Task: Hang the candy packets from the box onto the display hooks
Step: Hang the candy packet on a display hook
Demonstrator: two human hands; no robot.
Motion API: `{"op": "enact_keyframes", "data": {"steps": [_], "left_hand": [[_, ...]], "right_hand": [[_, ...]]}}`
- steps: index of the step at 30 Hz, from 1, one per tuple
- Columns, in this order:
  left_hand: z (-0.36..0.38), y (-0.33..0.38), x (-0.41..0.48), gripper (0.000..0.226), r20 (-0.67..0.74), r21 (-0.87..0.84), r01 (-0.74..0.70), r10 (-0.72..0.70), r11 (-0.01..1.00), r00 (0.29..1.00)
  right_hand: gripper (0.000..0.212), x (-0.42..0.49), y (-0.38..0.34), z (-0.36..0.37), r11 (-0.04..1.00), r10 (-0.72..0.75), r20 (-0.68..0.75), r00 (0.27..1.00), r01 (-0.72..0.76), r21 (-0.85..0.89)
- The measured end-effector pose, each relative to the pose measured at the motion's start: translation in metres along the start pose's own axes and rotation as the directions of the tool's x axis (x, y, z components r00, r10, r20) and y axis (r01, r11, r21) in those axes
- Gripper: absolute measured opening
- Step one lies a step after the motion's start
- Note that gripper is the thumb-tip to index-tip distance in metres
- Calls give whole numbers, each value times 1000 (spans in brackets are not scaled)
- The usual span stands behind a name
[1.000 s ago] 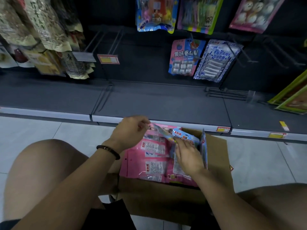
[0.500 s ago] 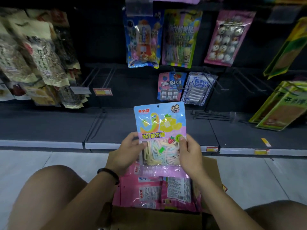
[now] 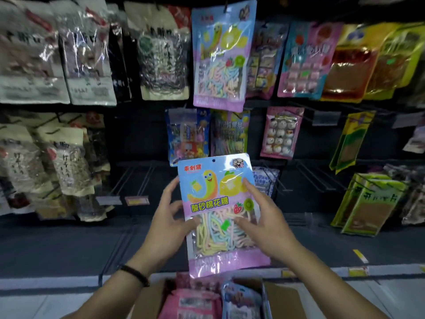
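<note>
The box (image 3: pixel 285 300) down at 6 o'clock is chopped off by the bottom edge, so all you get is the tops of a pink packet (image 3: pixel 190 300) and a blue packet (image 3: pixel 241 300) sitting in it. Stuff hanging at the far sides of the rack (image 3: pixel 135 139) is smeared, print unreadable.

Dead centre is the candy packet (image 3: pixel 218 212), upright, front facing the camera, hang hole at its top, not on anything. The same kind of packet (image 3: pixel 222 54) already hangs at 12 o'clock. Bare display hooks (image 3: pixel 147 178) are at about 9 o'clock from it.

The left hand (image 3: pixel 170 222), bracelet (image 3: pixel 135 275) on the wrist, pinches the packet's left edge with the thumb on the front and spread fingers going behind. The right hand (image 3: pixel 264 222) holds the right side with its index finger and thumb on the front; its other fingers are hidden behind the packet, so I can't tell what they're doing.
</note>
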State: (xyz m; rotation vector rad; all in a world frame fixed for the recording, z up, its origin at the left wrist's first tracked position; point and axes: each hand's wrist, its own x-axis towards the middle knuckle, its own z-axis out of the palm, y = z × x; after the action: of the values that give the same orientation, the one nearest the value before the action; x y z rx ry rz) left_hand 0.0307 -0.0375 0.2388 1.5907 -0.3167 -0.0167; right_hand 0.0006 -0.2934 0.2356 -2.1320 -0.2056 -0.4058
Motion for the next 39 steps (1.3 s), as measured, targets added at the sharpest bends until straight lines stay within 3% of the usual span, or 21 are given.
{"op": "enact_keyframes", "data": {"steps": [2, 4, 7, 10, 19, 25, 30, 39], "left_hand": [[-3, 31, 21, 118, 65, 52, -86, 83, 995, 994], [-4, 61, 44, 124, 93, 111, -187, 177, 976, 980], [-5, 104, 80, 110, 129, 147, -300, 283, 942, 951], [-5, 143, 111, 100, 185, 138, -325, 298, 936, 936], [-12, 231, 200, 104, 241, 294, -481, 422, 826, 874], [-12, 276, 246, 117, 208, 400, -482, 436, 779, 876], [-14, 284, 272, 121, 208, 410, -408, 351, 816, 913], [-14, 285, 286, 122, 184, 519, -344, 291, 783, 939]], "right_hand": [[95, 25, -19, -18, 998, -57, -38, 998, 55, -38], [96, 51, -41, -36, 996, -80, -78, 994, 78, -31], [97, 90, -71, -60, 988, -148, -119, 982, 142, -61], [101, 128, -98, -82, 982, -174, -124, 977, 163, -95], [108, 220, -168, -123, 950, -244, -169, 955, 200, -239], [109, 278, -190, -138, 953, -207, -244, 947, 139, -271], [109, 303, -193, -142, 963, -131, -239, 962, 66, -262], [116, 321, -184, -139, 967, -26, -207, 978, -28, -253]]}}
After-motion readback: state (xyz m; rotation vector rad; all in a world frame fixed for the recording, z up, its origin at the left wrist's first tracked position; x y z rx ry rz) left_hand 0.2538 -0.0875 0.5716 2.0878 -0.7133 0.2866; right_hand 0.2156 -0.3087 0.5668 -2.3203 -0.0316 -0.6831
